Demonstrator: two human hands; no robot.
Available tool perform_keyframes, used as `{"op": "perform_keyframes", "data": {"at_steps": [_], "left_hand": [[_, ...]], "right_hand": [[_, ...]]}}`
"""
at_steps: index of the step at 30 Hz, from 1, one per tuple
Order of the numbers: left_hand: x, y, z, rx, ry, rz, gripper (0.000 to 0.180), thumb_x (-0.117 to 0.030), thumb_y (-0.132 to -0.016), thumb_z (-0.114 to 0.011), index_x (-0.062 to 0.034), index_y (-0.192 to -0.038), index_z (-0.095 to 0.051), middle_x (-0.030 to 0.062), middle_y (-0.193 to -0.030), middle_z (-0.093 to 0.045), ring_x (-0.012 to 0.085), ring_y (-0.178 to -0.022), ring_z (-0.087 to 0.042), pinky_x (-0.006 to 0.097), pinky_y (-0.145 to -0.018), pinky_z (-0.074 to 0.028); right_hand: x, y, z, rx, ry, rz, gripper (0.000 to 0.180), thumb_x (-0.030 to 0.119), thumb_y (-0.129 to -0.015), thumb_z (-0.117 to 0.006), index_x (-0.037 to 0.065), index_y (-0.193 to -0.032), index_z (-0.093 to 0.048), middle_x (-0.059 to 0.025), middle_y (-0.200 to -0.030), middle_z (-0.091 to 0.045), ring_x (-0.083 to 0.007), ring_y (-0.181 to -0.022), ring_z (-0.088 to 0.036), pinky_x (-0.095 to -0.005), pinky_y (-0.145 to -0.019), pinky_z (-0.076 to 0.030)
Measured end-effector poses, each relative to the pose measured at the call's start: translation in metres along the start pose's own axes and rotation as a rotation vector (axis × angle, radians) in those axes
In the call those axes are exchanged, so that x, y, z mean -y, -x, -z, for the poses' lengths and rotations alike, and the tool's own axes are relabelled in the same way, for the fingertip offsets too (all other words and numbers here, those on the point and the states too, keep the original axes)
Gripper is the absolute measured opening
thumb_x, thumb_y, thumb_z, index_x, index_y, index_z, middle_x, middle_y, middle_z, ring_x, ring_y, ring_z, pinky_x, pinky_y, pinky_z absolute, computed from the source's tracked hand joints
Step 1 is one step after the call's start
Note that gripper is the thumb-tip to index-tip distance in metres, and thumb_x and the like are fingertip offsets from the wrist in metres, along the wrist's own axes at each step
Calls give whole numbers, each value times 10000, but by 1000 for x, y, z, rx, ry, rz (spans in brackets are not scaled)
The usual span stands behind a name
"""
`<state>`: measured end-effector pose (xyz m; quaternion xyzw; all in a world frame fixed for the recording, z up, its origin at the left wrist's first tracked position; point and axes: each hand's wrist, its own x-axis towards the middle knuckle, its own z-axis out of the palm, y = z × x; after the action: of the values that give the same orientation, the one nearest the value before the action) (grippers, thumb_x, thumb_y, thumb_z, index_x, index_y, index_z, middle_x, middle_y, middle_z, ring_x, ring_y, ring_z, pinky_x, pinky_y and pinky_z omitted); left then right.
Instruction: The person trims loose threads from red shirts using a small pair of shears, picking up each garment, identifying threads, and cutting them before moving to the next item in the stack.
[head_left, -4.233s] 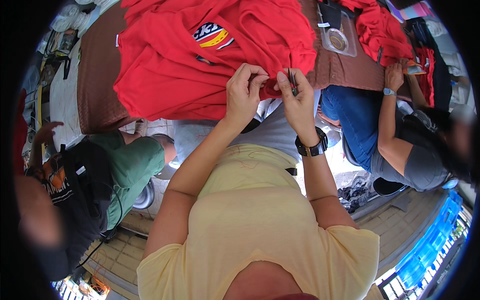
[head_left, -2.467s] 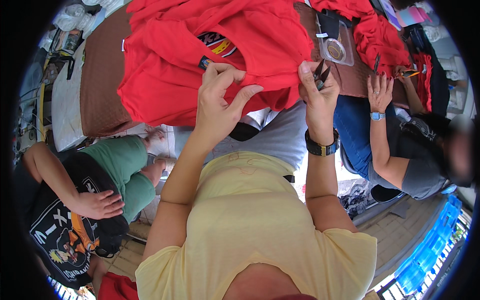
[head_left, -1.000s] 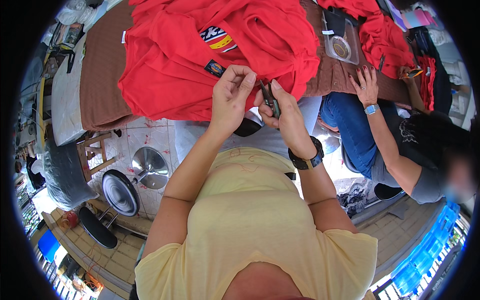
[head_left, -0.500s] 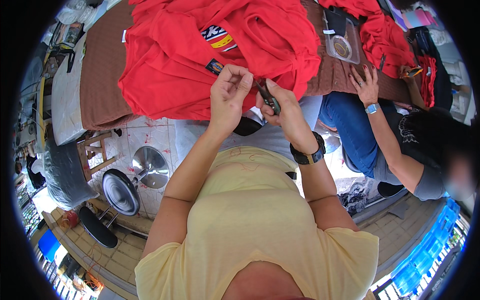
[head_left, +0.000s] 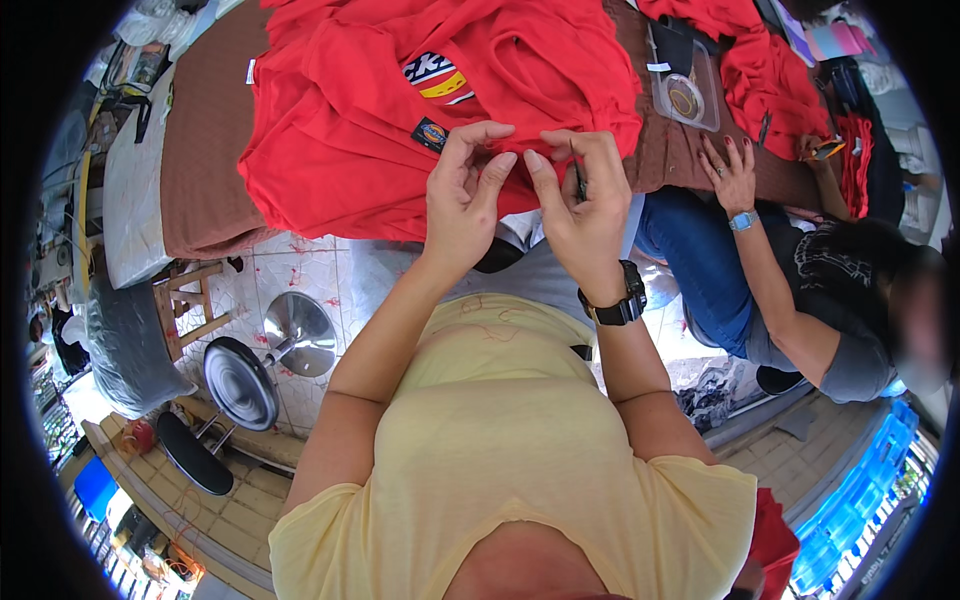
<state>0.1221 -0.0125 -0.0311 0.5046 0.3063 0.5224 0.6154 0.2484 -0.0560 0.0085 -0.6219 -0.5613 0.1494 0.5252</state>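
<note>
A red garment (head_left: 330,150) with a printed patch and a small dark label (head_left: 430,134) lies bunched before me. At its near edge my left hand (head_left: 466,195) has curled fingers on the cloth, thumb and forefinger bent toward the right hand; exactly how it grips the cloth is partly hidden. My right hand (head_left: 585,195) faces it across a small gap, its thumb tip close to the left thumb. Dark thread snips (head_left: 580,182) sit inside the right hand, mostly covered by its fingers.
A brown cloth-covered table (head_left: 205,150) bears the garment. At right stand a clear plastic box (head_left: 685,85) and more red cloth (head_left: 765,80); a co-worker's hand (head_left: 733,180) rests on the table edge. A round stool (head_left: 242,383) lies tipped on the floor at left.
My right hand has turned and drawn the snips back into its palm, away from the left fingertips. My left forefinger and thumb have moved apart. Red cloth now shows behind my right shoulder.
</note>
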Motion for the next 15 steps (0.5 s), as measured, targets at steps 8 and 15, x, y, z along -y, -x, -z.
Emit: {"op": "perform_keyframes", "data": {"at_steps": [8, 15], "left_hand": [[2, 2, 3, 35, -66, -9, 260, 77, -960, -615, 10, -1209, -585, 61, -1118, -614, 125, -1072, -591, 267, -954, -474], [11, 1, 5, -36, -109, -102, 185, 83, -927, -651, 7, -1089, -603, 59, -1041, -633, 114, -961, -628, 263, -863, -513]], "right_hand": [[-5, 4, -5, 106, 5, 44, 123, -37, -896, -681, -47, -987, -599, -153, -936, -580, -278, -802, -640, -361, -690, -506], [12, 8, -2, 199, -127, -39, 126, 0, -928, -670, -62, -988, -579, -153, -902, -568, -256, -781, -614, -337, -713, -499]]}}
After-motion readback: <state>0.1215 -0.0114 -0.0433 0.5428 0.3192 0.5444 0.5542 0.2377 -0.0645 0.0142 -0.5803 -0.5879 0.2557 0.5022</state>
